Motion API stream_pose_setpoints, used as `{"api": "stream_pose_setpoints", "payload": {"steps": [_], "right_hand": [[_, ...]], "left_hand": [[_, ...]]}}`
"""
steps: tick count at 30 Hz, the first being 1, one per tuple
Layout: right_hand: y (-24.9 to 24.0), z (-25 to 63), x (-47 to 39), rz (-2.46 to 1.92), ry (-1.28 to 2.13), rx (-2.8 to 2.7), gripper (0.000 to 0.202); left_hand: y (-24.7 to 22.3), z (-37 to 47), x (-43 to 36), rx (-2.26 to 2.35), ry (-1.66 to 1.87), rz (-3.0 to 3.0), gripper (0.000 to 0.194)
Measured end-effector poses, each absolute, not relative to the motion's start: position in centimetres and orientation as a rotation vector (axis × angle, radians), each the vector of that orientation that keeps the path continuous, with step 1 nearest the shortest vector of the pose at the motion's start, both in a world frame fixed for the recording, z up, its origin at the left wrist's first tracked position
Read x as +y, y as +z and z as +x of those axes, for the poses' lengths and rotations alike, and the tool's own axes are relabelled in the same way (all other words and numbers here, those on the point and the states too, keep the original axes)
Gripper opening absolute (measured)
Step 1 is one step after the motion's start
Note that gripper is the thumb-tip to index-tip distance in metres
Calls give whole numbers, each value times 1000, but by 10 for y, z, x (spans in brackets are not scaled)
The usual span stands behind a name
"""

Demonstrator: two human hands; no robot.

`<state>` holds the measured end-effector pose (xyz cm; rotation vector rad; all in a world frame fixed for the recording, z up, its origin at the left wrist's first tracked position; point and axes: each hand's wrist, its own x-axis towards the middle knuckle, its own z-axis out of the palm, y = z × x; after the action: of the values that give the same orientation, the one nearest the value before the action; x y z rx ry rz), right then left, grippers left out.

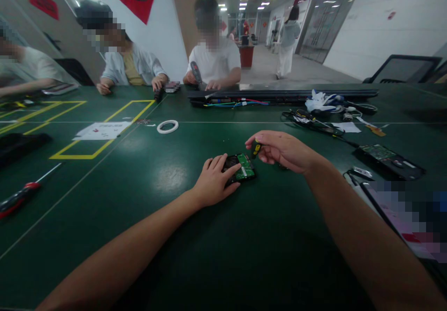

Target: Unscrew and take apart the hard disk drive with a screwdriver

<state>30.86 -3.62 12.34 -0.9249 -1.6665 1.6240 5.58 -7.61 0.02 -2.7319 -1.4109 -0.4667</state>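
A hard drive (247, 167) with a green circuit board lies on the dark green tabletop in front of me. My left hand (218, 178) rests over its left part, fingers toward the far edge, thumb by the near edge and one finger across the board. Just right of the drive and above the table, my right hand (279, 150) is closed around a short black-and-yellow tool (257, 148). Its lower end is too small and dark to make out. Beneath the right hand a small dark item (282, 165) shows in part.
A white tape roll (167, 126) and paper sheet (103, 131) lie left. A red-and-black screwdriver (23, 197) is far left. Cables (307, 120), white gloves (323, 101) and another circuit-board device (389, 161) lie right. Across the table, a person (213, 62) holds a power tool (196, 72).
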Motion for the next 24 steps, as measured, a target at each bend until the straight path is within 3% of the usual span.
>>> {"api": "stream_pose_setpoints", "payload": {"steps": [5, 14, 24], "right_hand": [[123, 310, -33, -1000, 1470, -1700, 23], [120, 309, -32, -967, 1553, -1579, 15], [118, 311, -29, -938, 1588, -1576, 24]], "left_hand": [[2, 56, -77, -1409, -442, -2732, 58], [1, 56, -76, -1411, -449, -2731, 59], [1, 56, -76, -1403, -446, -2728, 59]]}}
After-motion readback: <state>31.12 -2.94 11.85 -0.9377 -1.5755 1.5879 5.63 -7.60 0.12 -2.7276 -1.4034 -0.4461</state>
